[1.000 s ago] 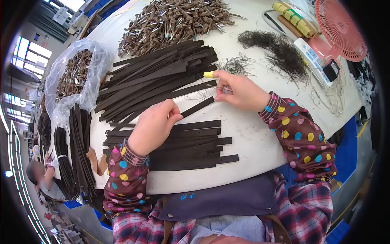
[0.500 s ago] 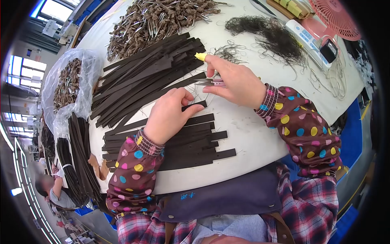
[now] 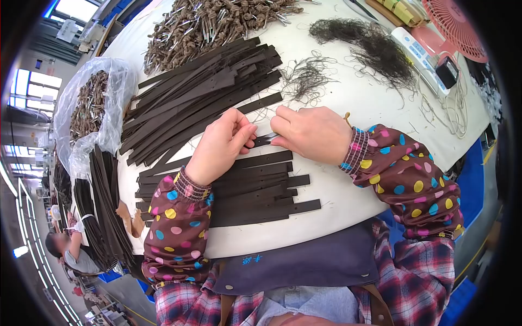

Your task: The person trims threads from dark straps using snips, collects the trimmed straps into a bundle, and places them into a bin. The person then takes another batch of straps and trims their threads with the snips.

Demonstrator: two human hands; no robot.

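My left hand is closed, its thumb and fingertips pinching a dark fabric strip near its end. A thin thread seems to rise from those fingertips. Facing it, my right hand is closed around small thread snips; only the metal blades show, at the strip's end. Below both hands lies a row of dark strips, laid roughly side by side. A larger heap of similar strips lies beyond my left hand.
Loose thread clippings and a dark thread tangle lie beyond my right hand. Knotted brown cords are piled at the back; more fill a plastic bag. A power strip and pink fan stand right. A person sits far left.
My right hand has come down toward my left hand, bringing the snips to the strip's end. The left fingers have closed into a tighter pinch. The view has shifted slightly.
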